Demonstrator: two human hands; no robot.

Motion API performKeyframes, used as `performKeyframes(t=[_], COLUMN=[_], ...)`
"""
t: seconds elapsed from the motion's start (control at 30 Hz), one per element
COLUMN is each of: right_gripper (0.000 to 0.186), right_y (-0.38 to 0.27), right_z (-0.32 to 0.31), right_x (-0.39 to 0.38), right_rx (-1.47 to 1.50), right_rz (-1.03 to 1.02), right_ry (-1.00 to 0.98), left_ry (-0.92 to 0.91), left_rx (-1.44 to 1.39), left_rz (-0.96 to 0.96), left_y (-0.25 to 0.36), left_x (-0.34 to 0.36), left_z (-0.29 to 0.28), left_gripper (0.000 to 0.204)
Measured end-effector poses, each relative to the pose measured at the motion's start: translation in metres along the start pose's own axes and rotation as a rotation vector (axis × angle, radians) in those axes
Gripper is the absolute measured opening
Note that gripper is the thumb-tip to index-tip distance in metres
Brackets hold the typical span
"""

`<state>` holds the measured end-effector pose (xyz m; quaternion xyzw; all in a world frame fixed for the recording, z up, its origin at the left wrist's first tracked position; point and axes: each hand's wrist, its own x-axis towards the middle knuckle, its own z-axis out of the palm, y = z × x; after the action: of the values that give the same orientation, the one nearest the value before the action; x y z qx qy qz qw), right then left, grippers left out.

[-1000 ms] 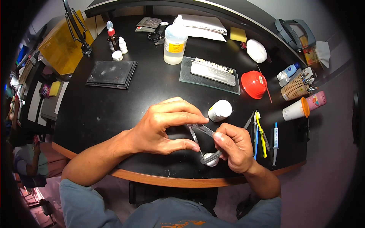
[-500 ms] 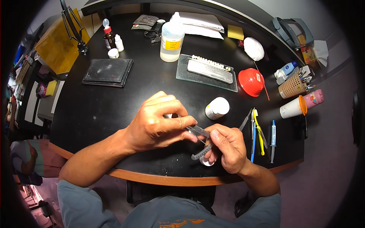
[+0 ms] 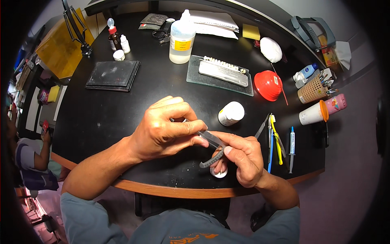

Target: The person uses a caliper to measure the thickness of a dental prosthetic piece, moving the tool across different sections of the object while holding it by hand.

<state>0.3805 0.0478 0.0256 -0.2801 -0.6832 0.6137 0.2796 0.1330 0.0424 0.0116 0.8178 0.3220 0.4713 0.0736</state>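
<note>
**First:** Straight to the grip: the left hand (image 3: pixel 168 128) pinches the measuring tool (image 3: pixel 212 140) between thumb and finger, and the right hand (image 3: pixel 243 156) clamps its other end!

**Second:** So it's up between both hands, above the near side of the table (image 3: pixel 93 122), curved arm pointing to about seven o'clock.

**First:** How far along, would you say?

**Second:** Taking hold is done, by my reading; laying it down isn't. What it reads, I can't call: the marks along that curve are too small.

**First:** And right below the right fingers, at six o'clock, a white round piece (image 3: pixel 218 175)!

**Second:** Perhaps a lid, but the fingers cover part of it.

**First:** Outward now! White jar (image 3: pixel 231 114) at one o'clock, glass slab (image 3: pixel 194 69) beyond at twelve, carrying a metal holder with tooth-shaped tabs (image 3: pixel 221 64).

**Second:** Any lettering?

**First:** Plenty! The clear bottle (image 3: pixel 181 53) at eleven wears a yellow printed label, the syringe (image 3: pixel 292 146) at three has dark print down its barrel, and the red bowl (image 3: pixel 267 86), between one and two, bears a small pale sticker.
</note>
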Motion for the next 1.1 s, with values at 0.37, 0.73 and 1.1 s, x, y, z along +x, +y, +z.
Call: performKeyframes(t=[0.37, 0.73, 1.1], right_gripper=[0.034, 0.026, 0.032], right_y=[-0.0024, 0.0017, 0.0039], right_z=[0.0021, -0.0004, 0.0016], right_x=[0.0033, 0.0040, 0.0071], right_rx=[-0.119, -0.167, -0.314], right_rz=[-0.009, -0.089, -0.158], right_ry=[0.031, 0.085, 0.049], left_ry=[-0.002, 0.003, -0.008], left_rx=[0.048, 0.101, 0.094], left_rz=[0.028, 0.092, 0.043], left_y=[-0.0002, 0.0015, 0.0011], left_x=[0.0008, 0.0003, -0.0014], left_z=[-0.0003, 0.0036, 0.0009], left_gripper=[0.034, 0.044, 0.038])
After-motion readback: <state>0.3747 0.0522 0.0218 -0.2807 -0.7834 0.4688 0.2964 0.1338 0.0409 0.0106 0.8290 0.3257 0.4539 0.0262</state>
